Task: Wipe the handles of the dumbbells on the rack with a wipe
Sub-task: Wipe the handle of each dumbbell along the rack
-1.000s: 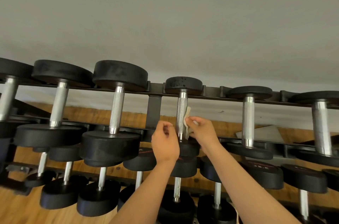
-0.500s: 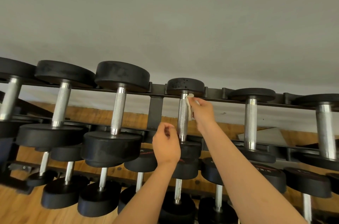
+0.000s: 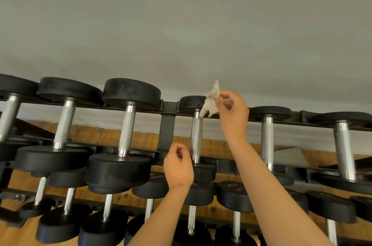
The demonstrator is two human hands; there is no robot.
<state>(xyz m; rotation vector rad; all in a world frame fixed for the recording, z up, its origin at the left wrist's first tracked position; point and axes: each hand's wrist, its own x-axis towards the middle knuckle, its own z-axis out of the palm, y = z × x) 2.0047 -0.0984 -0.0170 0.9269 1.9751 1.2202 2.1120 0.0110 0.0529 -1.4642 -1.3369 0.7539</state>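
Note:
A black rack (image 3: 167, 131) carries rows of black dumbbells with silver knurled handles. My right hand (image 3: 234, 112) pinches a crumpled white wipe (image 3: 211, 102) at the top of the small middle dumbbell's handle (image 3: 196, 139); the wipe's lower tip just reaches the handle's upper end and the rest hangs free beside the dumbbell's far head. My left hand (image 3: 178, 166) hovers loosely curled just left of the same handle's lower end and holds nothing.
Bigger dumbbells (image 3: 125, 131) stand to the left and others (image 3: 267, 141) to the right on the top tier. A lower tier (image 3: 233, 195) of dumbbells lies under my arms. Behind the rack are a grey wall (image 3: 181, 24) and a wood floor (image 3: 100, 135).
My right hand has slid the wipe up the handle from its lower part to the top and lifted it mostly off the metal. My left hand stayed near the handle's lower end.

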